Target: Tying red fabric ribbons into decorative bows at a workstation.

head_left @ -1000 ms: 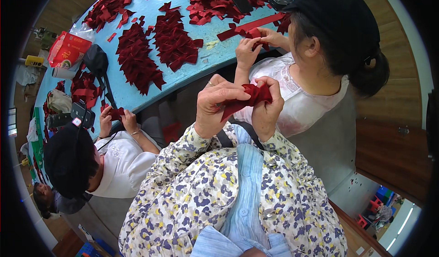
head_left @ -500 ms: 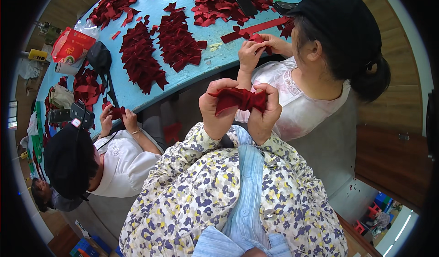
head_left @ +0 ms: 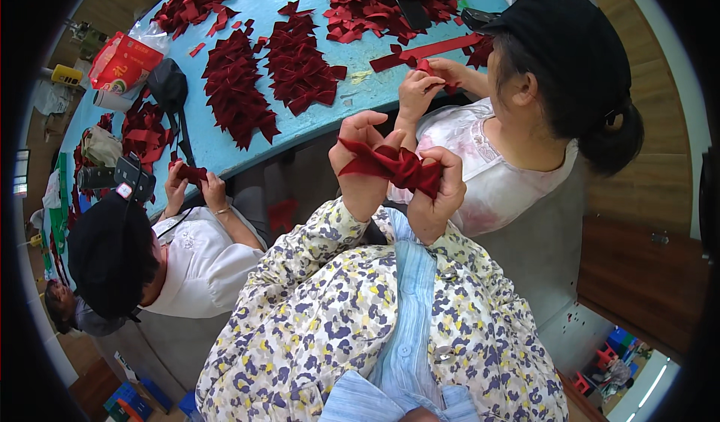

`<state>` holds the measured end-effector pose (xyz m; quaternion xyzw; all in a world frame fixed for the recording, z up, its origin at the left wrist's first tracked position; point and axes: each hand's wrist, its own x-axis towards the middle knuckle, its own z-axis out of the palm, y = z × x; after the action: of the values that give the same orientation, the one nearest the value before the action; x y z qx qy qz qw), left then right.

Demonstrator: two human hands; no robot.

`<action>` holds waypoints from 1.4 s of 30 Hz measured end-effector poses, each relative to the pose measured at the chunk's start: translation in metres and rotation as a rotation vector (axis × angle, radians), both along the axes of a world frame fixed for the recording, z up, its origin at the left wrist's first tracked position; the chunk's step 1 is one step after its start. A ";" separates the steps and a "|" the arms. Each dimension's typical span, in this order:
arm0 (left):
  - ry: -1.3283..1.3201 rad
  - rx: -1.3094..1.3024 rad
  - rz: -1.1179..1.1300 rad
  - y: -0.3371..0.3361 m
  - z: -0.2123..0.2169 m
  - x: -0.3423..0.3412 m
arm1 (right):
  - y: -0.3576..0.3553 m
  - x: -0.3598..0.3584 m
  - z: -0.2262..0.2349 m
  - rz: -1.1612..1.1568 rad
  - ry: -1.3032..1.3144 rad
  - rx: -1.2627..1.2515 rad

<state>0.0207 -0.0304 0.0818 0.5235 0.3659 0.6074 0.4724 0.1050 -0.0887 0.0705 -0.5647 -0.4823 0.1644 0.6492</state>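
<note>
A dark red velvet ribbon bow (head_left: pixel 397 165) with a knot in its middle is held up in front of my chest. My right hand (head_left: pixel 435 206) pinches the bow's right end between thumb and fingers. Over at the other end, my left hand (head_left: pixel 360 168) holds the bow, its upper fingers curled above the ribbon and its thumb by the loop. The ribbon hides part of the left palm and fingers. Both hands are off the table, close to its near edge.
On the blue table (head_left: pixel 315 126) lie two rows of finished bows (head_left: pixel 236 92) and a heap of red ribbon pieces (head_left: pixel 360 6). A black bag (head_left: pixel 166 84) stands left, beside a red package (head_left: pixel 124 63). Co-workers sit close: a person in white (head_left: pixel 199 253) left, another (head_left: pixel 517 133) right.
The bow has tilted, its right side lower, and its loops look more bunched. My left fingers have lifted and curled higher, and my right hand has come down slightly. The view has shifted a little.
</note>
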 end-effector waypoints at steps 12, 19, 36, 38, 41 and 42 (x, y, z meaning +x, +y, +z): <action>-0.157 -0.011 0.058 -0.025 -0.028 -0.160 | -0.012 -0.162 -0.010 0.057 0.219 -0.123; -0.218 -0.012 0.254 0.010 -0.098 -0.181 | 0.041 -0.176 -0.079 0.233 0.016 -0.176; 0.721 0.367 0.550 -0.003 -0.110 -0.316 | 0.042 -0.284 -0.093 0.300 0.067 -0.383; 0.814 0.420 0.532 -0.004 -0.105 -0.320 | 0.043 -0.287 -0.097 0.311 0.084 -0.354; 0.850 0.539 0.535 -0.006 -0.107 -0.323 | 0.040 -0.292 -0.098 0.313 0.165 -0.339; 0.849 0.579 0.555 -0.007 -0.108 -0.325 | 0.038 -0.296 -0.095 0.314 0.208 -0.343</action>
<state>-0.3042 -0.0372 -0.0263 0.7135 0.4658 0.5206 -0.0546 -0.1911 -0.0510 -0.0241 -0.5648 -0.4598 0.3997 0.5567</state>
